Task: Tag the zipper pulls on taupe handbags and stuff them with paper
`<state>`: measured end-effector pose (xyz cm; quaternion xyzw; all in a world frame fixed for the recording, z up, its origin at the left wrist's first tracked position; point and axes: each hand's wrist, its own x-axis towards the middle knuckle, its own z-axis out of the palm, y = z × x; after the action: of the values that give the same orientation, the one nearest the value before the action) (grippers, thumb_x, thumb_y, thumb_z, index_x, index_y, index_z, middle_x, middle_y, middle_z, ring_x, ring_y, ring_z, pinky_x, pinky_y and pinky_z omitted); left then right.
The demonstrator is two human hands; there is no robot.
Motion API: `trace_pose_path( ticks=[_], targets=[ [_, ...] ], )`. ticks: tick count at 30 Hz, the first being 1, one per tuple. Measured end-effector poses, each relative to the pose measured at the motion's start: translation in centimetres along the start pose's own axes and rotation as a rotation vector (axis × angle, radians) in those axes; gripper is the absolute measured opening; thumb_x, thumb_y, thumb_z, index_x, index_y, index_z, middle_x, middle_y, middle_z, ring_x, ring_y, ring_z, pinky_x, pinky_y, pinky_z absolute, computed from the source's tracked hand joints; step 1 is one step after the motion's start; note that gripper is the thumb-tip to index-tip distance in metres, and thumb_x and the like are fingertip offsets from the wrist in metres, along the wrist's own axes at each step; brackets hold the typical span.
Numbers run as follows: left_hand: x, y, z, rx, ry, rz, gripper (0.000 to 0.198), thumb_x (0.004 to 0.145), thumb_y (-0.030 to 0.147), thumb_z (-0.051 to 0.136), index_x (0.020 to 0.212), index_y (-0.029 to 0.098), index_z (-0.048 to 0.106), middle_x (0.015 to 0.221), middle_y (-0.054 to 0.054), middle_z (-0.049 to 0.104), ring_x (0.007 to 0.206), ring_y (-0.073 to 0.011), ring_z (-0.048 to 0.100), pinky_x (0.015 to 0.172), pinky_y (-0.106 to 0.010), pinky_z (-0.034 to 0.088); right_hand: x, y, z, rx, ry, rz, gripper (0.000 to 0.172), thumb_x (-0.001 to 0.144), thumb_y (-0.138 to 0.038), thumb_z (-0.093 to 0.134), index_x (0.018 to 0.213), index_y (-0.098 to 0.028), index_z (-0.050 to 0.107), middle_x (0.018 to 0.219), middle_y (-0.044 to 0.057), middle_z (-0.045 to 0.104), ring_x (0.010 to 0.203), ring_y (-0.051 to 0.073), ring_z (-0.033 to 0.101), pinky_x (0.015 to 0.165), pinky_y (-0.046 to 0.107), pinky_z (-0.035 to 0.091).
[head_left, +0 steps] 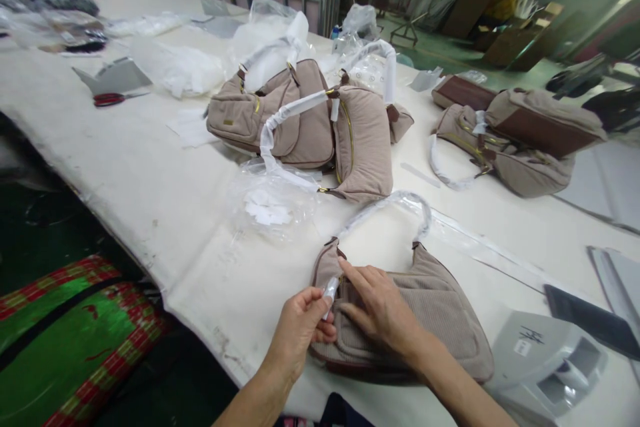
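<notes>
Green workshop floor [435, 57] shows beyond a long white table [200, 233], whose near side carries a ribbed beige shoulder bag [435, 303]. At the left end of this bag, the left hand [300, 323] has its grip closed, thumb and fingers pinching a small wrapped tab [331, 295] of whitish look. That tab has its long axis slanting away from the person and a little rightward, its far end close to the bag's upper left corner; whether it is fastened there is too small to tell. The right hand [375, 300] is open and spread over the bag's left half, grasping nothing that shows, its forefinger reaching toward the same corner and its thumb over the bag's front. So the left hand is the nearer one, having hold of the tab itself, while the right fingers lie just beside it, over the bag. The bag's own long axis runs across the person's front, crosswise to the tab, and its film-wrapped handle [407, 197] arches off the far side. Just beside the bag's right end sits a pale grey device [530, 360]. Beyond the bag and to its left are more beige bags [305, 120], and a clear plastic bag [269, 207] nearer to it. Farther off to the bag's left lie red-handled scissors [109, 99]
</notes>
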<state>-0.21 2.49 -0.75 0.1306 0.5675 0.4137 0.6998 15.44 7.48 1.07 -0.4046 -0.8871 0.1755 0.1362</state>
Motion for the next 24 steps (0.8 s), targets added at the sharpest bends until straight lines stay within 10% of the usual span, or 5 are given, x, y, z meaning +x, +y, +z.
trace_pose_path(
  ticks=[6,10,17,24],
  targets=[
    [0.1,-0.2,-0.1,0.091,0.018,0.063,0.036,0.068,0.036,0.063,0.094,0.011,0.059,0.055,0.003,0.058,0.042,-0.0098,0.056,0.041,-0.020,0.047,-0.7,0.6,-0.4,0.208,0.055,0.020,0.031,0.087,-0.022,0.046,0.117,-0.021,0.053,0.117,0.011,0.053,0.108,0.021,0.049,0.092,0.038,0.042],
    [0.1,-0.2,0.0,0.173,0.010,0.137,0.037,0.070,0.038,0.061,0.095,0.012,0.056,0.054,0.003,0.056,0.042,-0.0101,0.055,0.041,-0.020,0.046,2.3,0.5,-1.2,0.226,-0.155,-0.096,0.034,0.088,-0.020,0.043,0.122,-0.022,0.050,0.133,0.011,0.042,0.123,0.023,0.038,0.103,0.048,0.027],
    [0.0,-0.4,-0.1,0.190,0.058,0.234,0.031,0.071,0.035,0.061,0.079,0.022,0.034,0.052,0.007,0.056,0.043,-0.0120,0.056,0.042,-0.021,0.047,6.8,1.6,-1.8,0.482,-0.582,-0.246,0.019,0.087,-0.019,0.048,0.096,-0.018,0.065,0.086,0.003,0.066,0.081,0.014,0.059,0.077,0.027,0.045],
    [0.1,0.1,-0.3,0.044,0.045,0.146,0.037,0.070,0.033,0.062,0.091,0.021,0.035,0.054,0.007,0.057,0.043,-0.0115,0.055,0.044,-0.022,0.048,6.8,2.7,-0.5,0.691,-0.580,-0.256,0.023,0.089,-0.027,0.047,0.100,-0.017,0.065,0.088,0.004,0.066,0.081,0.013,0.059,0.074,0.024,0.044]
  ],
)
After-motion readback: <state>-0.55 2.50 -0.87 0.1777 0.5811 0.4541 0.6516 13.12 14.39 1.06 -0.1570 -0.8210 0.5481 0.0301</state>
